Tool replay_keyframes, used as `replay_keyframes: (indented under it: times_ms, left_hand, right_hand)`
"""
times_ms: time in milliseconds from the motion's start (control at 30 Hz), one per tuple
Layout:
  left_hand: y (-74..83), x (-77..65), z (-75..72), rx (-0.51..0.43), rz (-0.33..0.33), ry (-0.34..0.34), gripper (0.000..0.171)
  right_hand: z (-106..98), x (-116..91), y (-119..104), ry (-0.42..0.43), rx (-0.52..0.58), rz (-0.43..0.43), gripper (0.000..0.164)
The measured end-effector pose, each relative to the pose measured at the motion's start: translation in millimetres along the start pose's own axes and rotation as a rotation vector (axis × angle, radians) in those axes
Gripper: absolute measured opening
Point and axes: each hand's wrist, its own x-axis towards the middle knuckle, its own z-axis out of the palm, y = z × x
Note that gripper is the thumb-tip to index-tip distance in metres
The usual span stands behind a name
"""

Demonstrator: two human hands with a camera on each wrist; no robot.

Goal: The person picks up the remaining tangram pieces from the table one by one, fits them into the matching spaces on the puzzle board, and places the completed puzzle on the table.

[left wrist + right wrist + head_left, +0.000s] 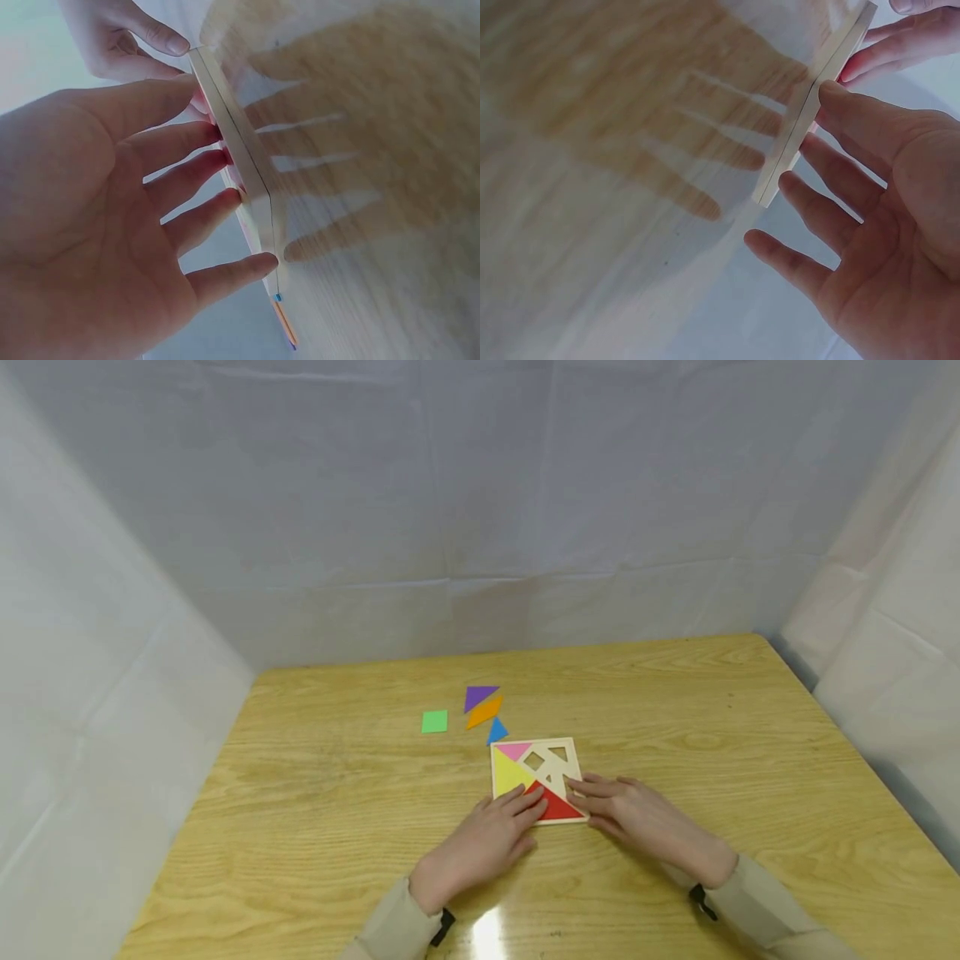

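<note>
A square wooden tangram board (568,768) lies flat on the table. Set in it are a yellow triangle (508,774), a pink triangle (514,749) and a red triangle (562,808); bare cut-outs show in its upper right part. My left hand (480,843) rests its extended fingertips on the red and yellow triangles, overlapping the board's lower left. At the board's right edge, the fingers of my right hand (645,817) lie spread and relaxed, fingertips over the rim. Both wrist views show the board's pale side edge (251,161) beside loosely extended fingers.
Beyond the board lie a blue triangle (497,731), touching or close to its top left corner, an orange parallelogram (485,712), a purple triangle (477,697) and a green square (434,722). White cloth (480,510) hangs behind the wooden table (315,827) and on both sides.
</note>
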Motion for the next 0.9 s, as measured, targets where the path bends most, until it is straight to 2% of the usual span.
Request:
replay_keyframes:
  times_ms: [300, 433, 533, 667, 800, 900]
  left_hand:
    - [-2.0, 2.0, -2.3, 0.005, 0.021, 0.015, 0.049]
    - [-8.9, 8.6, -3.9, -0.037, 0.037, 0.094, 0.037]
    - [-17.7, 12.9, -14.4, -0.094, -0.015, 0.180, 0.026]
    - [-35.9, 20.1, -37.2, -0.126, -0.148, 0.302, 0.019]
    - [-60.8, 37.6, -54.1, -0.127, -0.242, 0.453, 0.013]
    - [-77.0, 53.0, -59.4, -0.142, -0.299, 0.499, 0.012]
  right_hand:
    - [0, 0, 1, 0.013, -0.021, -0.024, 0.038]
    - [-1, 0, 1, 0.025, -0.024, -0.033, 0.038]
    - [0, 1, 1, 0.044, -0.025, -0.047, 0.038]
    - [1, 1, 1, 0.073, -0.034, -0.072, 0.038]
    - [1, 0, 1, 0.081, -0.044, -0.081, 0.038]
    - [1, 0, 1, 0.076, -0.045, -0.080, 0.038]
